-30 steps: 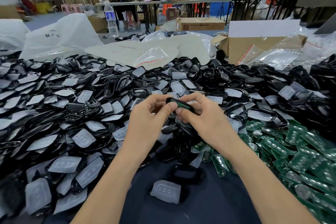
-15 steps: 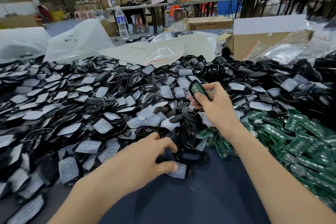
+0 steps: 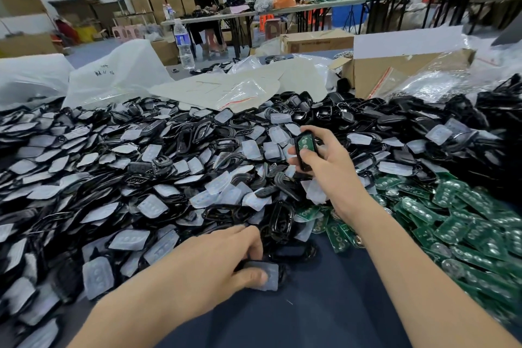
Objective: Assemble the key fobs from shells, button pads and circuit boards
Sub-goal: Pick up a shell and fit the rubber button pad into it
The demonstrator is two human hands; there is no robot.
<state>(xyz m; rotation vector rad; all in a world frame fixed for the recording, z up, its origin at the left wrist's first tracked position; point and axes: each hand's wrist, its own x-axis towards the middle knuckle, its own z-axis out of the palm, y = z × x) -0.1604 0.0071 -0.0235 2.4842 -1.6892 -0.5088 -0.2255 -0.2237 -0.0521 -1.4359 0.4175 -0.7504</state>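
A: Status on the right hand [image 3: 330, 167]?
B: Clamped on a black shell [image 3: 300, 156]. Thumb sits across its lower end, fingers wrapped behind. It's held up over the heap, not touching it.
A: Board in it?
B: Yes, a green circuit board [image 3: 305, 142] is seated in the shell, face toward the camera. Can't tell whether it's fully seated.
A: Left hand [image 3: 226, 260]?
B: Down low at the near edge of the heap. Thumb is on top of a translucent button pad [image 3: 270, 277], fingers curled over its far side, so it pinches that pad. The pad is still lying on the dark desk [image 3: 324, 313], with a black part partly under the hand beside it.
A: Stock?
B: A mixed heap of black shells and white pads [image 3: 135, 178] covers the left and centre of the desk. Loose green boards [image 3: 457, 223] are piled on the right, touching the heap's edge.
A: Behind it?
B: White plastic bags [image 3: 113, 76] far left, an open cardboard box [image 3: 401, 70] far right, a water bottle [image 3: 184, 45] standing upright between them. A person [image 3: 204, 5] is seated at a far table.
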